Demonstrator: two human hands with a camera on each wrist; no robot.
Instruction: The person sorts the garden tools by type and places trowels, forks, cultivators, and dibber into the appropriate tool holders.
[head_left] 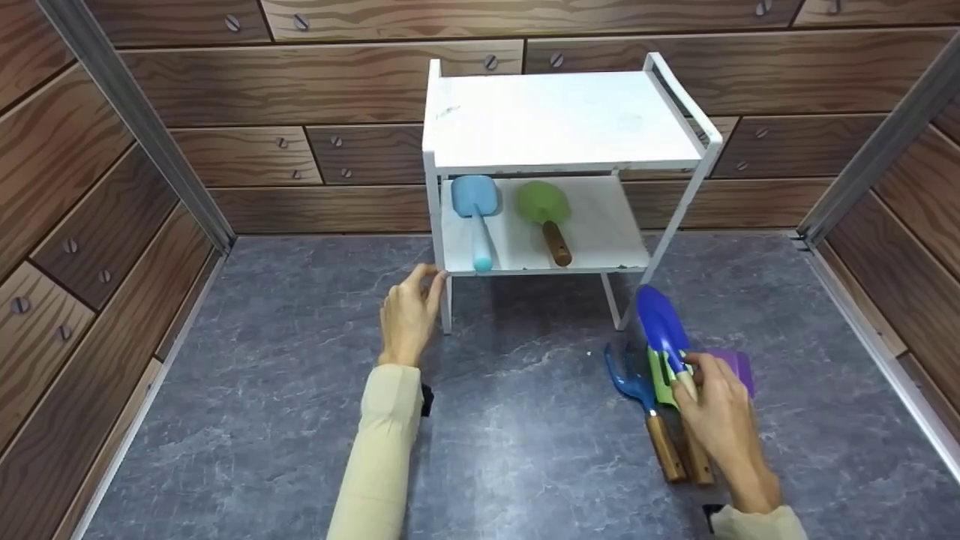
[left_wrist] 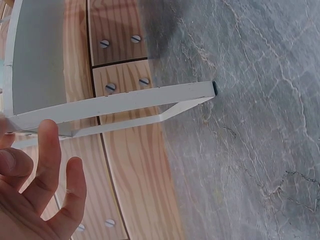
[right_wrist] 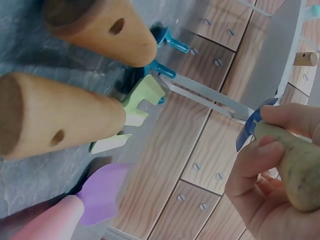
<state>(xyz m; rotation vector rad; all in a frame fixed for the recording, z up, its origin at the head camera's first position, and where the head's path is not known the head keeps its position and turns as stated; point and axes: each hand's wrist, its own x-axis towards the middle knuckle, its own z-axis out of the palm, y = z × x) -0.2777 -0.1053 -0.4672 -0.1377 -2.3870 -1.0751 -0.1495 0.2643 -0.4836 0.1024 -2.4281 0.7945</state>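
My right hand [head_left: 724, 405] grips the beige handle [right_wrist: 292, 167] of a blue hand trowel [head_left: 661, 319], its blade pointing toward the shelf. Below it on the floor lie a blue hand fork [head_left: 636, 386] with a wooden handle, a light green fork [right_wrist: 142, 97], also wooden-handled, and a purple tool [right_wrist: 105, 192] with a pink handle. At the white two-tier shelf rack [head_left: 562, 120], my left hand [head_left: 407, 315] pinches the front left post by the lower tier; its other fingers [left_wrist: 49, 150] are loosely bent. On that tier rest a light blue scoop [head_left: 474, 196] and a green trowel [head_left: 543, 202] with a brown handle.
Wood-patterned panels [head_left: 322, 82] stand behind the rack and along both sides, with grey metal strips [head_left: 142, 120] at the corners. The floor [head_left: 300, 337] is grey and marbled. The rack's raised side rail [head_left: 686, 97] rises above its top tier.
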